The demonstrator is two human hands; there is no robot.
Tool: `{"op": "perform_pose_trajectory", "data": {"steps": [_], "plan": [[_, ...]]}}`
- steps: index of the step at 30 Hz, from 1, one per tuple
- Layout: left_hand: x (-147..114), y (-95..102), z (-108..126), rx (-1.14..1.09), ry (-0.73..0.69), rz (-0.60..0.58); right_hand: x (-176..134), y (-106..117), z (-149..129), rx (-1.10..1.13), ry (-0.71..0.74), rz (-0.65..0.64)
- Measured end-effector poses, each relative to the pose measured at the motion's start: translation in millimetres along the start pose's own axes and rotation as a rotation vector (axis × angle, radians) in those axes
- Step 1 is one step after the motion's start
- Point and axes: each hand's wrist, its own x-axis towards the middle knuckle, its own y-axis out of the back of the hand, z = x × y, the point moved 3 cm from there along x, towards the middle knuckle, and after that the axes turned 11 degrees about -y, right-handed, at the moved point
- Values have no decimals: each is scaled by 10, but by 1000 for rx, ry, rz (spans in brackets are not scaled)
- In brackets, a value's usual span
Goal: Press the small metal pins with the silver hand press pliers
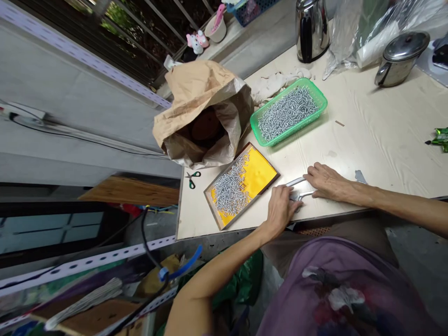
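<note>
Near front edge of tabletop (371, 140), two-handled metal tool (296, 196) was held: handles gripped by right hand (325, 182), other end clasped by left hand (280, 209).

The left hand (280, 207) and right hand (325, 183) cover parts of the metal tool (296, 181); its full form cannot be determined. The interior of the paper bag (196, 88) is in deep shadow with contents unidentifiable, and the pins (229, 189) in the tray (262, 172) and the green basket (297, 126) are too small for their end shape to be read. The top edge cuts off the kettle (310, 35) and the blue basket (247, 15), the right edge the green packet (441, 138), and the lower edge the shirt (304, 284), whose print is blurred.
</note>
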Motion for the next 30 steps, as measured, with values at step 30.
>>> {"op": "perform_pose_trajectory", "data": {"steps": [30], "plan": [[221, -323, 251, 55, -263, -129, -304, -11, 186, 212, 3, 35]]}}
